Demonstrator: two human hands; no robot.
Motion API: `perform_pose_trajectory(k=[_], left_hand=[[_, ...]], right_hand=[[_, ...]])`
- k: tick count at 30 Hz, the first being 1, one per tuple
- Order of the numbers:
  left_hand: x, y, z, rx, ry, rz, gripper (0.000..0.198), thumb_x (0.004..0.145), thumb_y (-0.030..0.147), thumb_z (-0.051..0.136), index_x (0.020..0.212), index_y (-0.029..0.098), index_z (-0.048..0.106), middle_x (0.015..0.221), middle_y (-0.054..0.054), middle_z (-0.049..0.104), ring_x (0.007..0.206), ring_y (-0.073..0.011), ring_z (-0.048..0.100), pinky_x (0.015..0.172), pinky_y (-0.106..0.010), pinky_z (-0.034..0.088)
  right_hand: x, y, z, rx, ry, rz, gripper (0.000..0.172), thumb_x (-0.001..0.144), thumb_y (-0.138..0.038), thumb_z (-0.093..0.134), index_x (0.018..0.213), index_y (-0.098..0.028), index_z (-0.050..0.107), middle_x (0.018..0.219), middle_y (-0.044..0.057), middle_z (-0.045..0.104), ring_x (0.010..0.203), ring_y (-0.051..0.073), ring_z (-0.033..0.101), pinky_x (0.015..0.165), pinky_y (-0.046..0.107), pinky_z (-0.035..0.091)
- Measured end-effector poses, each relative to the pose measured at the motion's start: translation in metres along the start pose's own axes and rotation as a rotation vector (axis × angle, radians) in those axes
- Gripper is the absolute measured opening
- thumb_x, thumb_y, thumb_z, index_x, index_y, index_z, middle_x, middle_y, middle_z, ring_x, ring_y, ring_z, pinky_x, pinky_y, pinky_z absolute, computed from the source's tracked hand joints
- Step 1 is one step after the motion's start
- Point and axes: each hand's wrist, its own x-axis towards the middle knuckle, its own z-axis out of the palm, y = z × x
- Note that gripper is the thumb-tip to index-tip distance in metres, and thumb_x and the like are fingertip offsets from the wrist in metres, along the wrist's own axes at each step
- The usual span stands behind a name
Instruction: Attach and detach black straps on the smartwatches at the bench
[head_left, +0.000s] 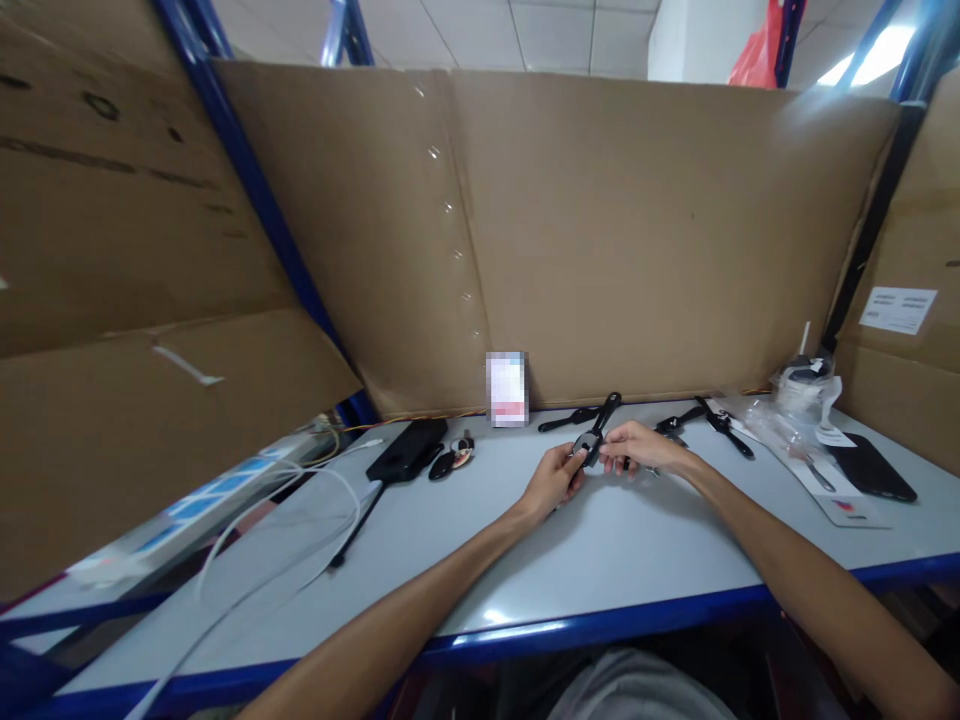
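Note:
My left hand (553, 478) is closed around the middle of a black spokeshave (588, 443), its thumb lying over the body. One handle of the tool points up and away to the right; the other is hidden by the hand. Close against the tool's right side, my right hand (637, 447) has its fingers curled and pinched. Whatever sits between those fingertips is too small to make out. Behind my hands lies a second black spokeshave (568, 420). Two more, a black spokeshave (681, 419) and another spokeshave (726, 428), rest to the right of my right hand.
On the left are a black power bank (409, 450), keys (452, 458), white cables (358, 500) and a power strip (217, 495). A blurred card (508, 390) leans on the cardboard wall (600, 240). To the right lie packaging (832, 490), a phone (874, 468) and a plastic cup (806, 385).

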Motion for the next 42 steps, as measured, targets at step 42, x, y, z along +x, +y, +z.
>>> perform_pose_trajectory(k=[42], left_hand=[[0.0003, 0.0009, -0.0023, 0.023, -0.088, -0.023, 0.037, 0.092, 0.055, 0.054, 0.09, 0.018, 0.054, 0.052, 0.009, 0.044, 0.032, -0.0053, 0.029, 0.032, -0.018, 0.02]], right_hand=[[0.0037, 0.005, -0.0006, 0.003, -0.047, -0.018, 0.016, 0.089, -0.026, 0.058, 0.078, -0.015, 0.061, 0.07, 0.004, 0.071, 0.053, 0.01, 0.06, 0.045, 0.018, 0.045]])
